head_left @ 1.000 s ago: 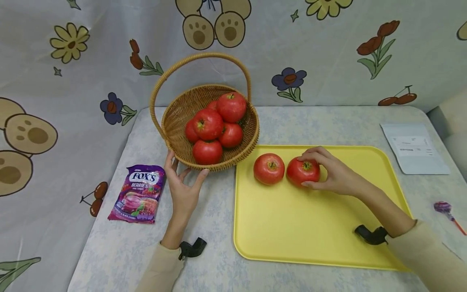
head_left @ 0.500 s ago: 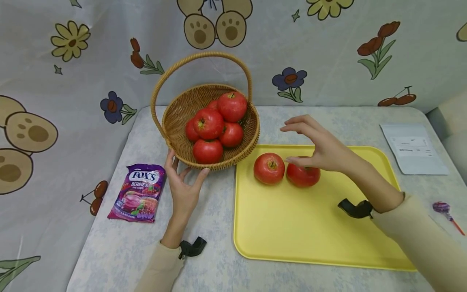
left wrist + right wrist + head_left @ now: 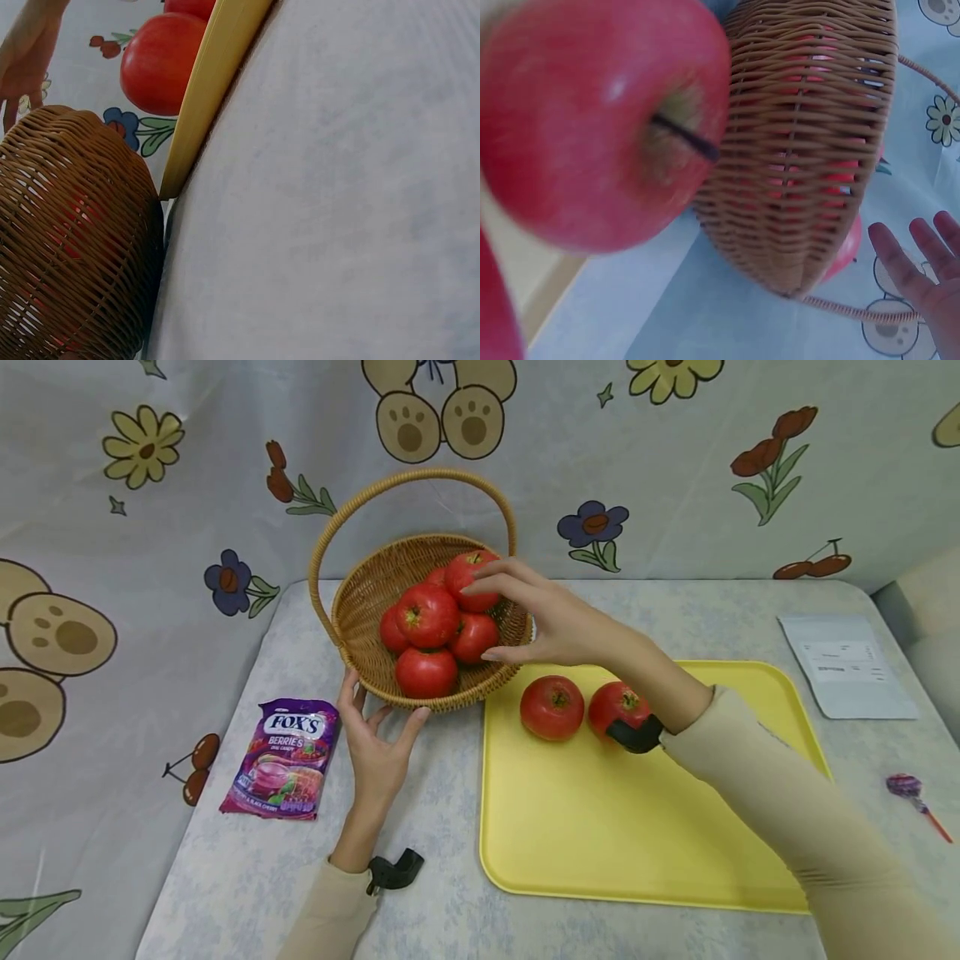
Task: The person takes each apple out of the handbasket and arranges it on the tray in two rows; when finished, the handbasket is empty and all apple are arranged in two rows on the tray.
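Tabletop, right hand (image 3: 555,622) seemingly over basket (image 3: 360,602)

Right hand (image 3: 551,622) let go of the right-hand apple (image 3: 617,706) on the yellow tray (image 3: 637,827), lifted, and moved left across to the wicker basket (image 3: 360,610). Its fingers (image 3: 487,578) now spread over the basket's top apple (image 3: 467,575), forearm crossing above the tray's two apples.

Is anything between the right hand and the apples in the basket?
Nothing visible. The right hand is open over the basket rim, fingers spread at the top apple. The handle arches behind, not across the reach. The left hand rests against the basket's near side.
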`<state>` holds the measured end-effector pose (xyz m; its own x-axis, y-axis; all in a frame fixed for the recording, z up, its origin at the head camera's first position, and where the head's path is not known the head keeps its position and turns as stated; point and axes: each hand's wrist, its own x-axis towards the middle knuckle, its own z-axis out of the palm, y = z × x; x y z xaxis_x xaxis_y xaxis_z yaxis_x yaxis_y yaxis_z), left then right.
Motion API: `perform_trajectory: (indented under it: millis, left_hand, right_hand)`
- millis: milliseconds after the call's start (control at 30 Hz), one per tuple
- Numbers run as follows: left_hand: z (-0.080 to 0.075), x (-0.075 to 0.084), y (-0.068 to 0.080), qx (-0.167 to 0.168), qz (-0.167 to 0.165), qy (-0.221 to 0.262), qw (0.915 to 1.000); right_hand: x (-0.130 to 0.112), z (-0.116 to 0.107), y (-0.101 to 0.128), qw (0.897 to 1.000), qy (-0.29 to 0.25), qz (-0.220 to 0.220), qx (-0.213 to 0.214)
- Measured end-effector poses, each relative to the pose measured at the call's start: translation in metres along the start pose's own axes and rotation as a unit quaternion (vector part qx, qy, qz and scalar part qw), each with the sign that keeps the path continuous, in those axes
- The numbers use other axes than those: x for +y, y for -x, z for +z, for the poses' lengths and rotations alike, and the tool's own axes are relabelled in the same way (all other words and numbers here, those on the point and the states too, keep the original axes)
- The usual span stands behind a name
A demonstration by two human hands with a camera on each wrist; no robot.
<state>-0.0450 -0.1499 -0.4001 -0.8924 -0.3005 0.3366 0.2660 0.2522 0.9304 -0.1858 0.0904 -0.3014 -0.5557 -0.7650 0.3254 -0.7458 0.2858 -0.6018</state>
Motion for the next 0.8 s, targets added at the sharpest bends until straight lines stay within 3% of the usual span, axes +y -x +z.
perform_trajectory:
  millis: [200,467,800]
  left_hand:
    - [0.0,-0.001,0.0,-0.002,-0.002,-0.005,1.0]
    - [-0.002,-0.003,0.0,-0.004,-0.008,-0.01,0.9999]
    - [-0.002,-0.003,-0.001,-0.004,-0.001,-0.003,1.0]
  right_hand:
    - [0.004,0.015,-0.032,1.0,-0.025,-0.003,-0.019]
    - [0.005,0.028,-0.064,0.998,0.01,0.007,-0.054]
    - [0.007,0.035,-0.083,0.993,0.026,0.036,-0.113]
